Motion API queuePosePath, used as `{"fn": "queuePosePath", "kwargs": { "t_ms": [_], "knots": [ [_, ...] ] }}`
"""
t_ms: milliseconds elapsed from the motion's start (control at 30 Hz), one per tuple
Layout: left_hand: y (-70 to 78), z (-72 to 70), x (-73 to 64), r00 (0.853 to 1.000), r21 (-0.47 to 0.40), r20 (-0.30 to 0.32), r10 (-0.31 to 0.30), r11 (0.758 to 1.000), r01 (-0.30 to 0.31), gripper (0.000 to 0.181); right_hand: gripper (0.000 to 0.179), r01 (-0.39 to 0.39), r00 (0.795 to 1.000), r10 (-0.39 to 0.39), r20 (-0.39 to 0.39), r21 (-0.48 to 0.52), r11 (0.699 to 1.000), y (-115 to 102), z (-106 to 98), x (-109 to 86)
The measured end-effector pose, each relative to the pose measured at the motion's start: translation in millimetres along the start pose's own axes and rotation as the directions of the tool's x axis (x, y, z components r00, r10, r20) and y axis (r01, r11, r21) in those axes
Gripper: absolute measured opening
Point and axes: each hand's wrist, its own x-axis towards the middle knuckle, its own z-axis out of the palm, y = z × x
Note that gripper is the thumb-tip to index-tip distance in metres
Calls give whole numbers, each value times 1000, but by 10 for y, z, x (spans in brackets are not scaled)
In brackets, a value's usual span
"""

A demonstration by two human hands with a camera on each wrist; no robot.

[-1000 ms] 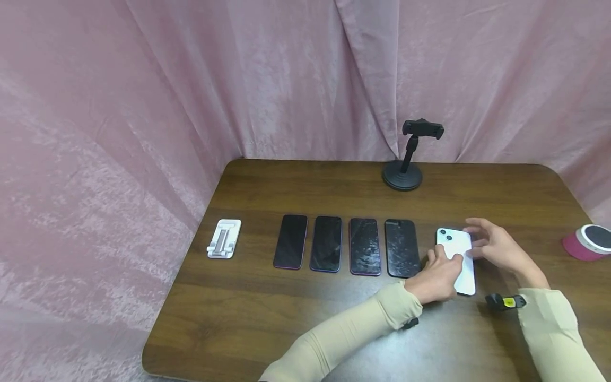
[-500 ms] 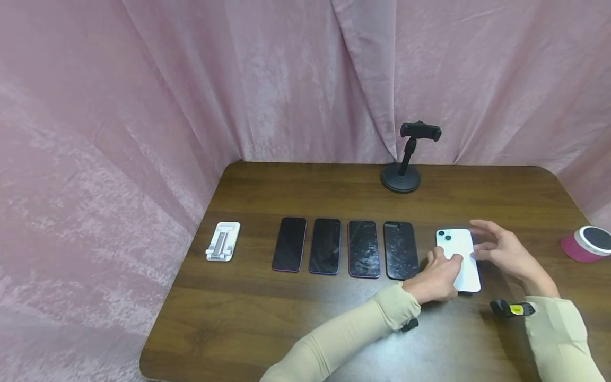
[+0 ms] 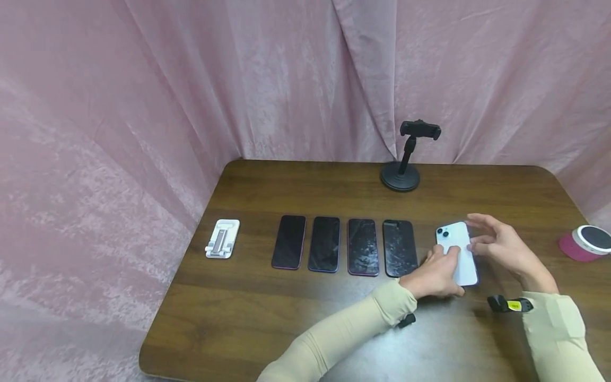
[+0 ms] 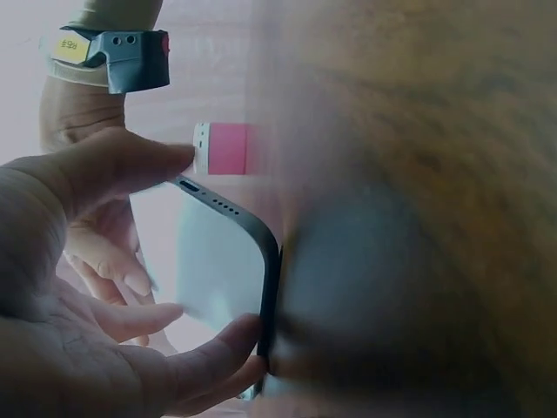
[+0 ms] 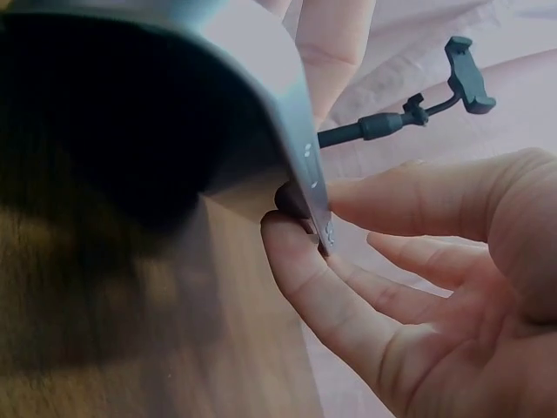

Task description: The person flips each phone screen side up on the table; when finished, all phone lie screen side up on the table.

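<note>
A white smartphone (image 3: 465, 270) lies back up at the right of the table, its edge lifted off the wood. My left hand (image 3: 435, 271) grips it, fingers over the back and left side. The thumb sits at the phone's port end (image 4: 200, 193) in the left wrist view. My right hand (image 3: 513, 253) pinches the far right side between thumb and index finger; the right wrist view shows that index fingertip (image 5: 291, 248) under the phone's edge, below its dark screen side (image 5: 130, 122).
Several dark smartphones (image 3: 363, 247) lie in a row to the left, the nearest close to my left hand. A white folding phone stand (image 3: 223, 239) is at far left. A black phone holder (image 3: 401, 176) stands at the back. A pink and white round speaker (image 3: 579, 245) sits at right.
The white phone has tilted, its near end rising from the table. My left thumb has moved down to that end. The right hand has shifted slightly right and keeps to the phone's right side.
</note>
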Motion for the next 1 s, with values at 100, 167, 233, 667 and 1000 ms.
{"fn": "queuePosePath", "kwargs": {
  "t_ms": [100, 167, 233, 667, 1000],
  "knots": [
    [3, -6, 1, 1000, -37, -2, 2, 999, -2, 79, 69, 10, 1000, -10, -5, 1, 1000, -13, -9, 8],
    [-5, -5, 2, 1000, -71, -7, 5, 997, -6, 78, 69, 23, 1000, -23, -16, 6, 1000, -13, -12, 11],
    [-10, -2, -3, 1000, -104, -16, 1, 995, -3, 78, 69, 33, 999, -33, -24, 5, 999, -12, -14, 10],
    [-114, -98, 16, 998, -389, -55, -28, 921, 5, 77, 65, 76, 997, -75, -35, 35, 996, -94, 74, 47],
    [-139, -139, -82, 987, -361, -149, -55, 932, -2, 56, 49, 77, 995, -86, 55, 147, 986, -69, 170, 85]
  ]
}}
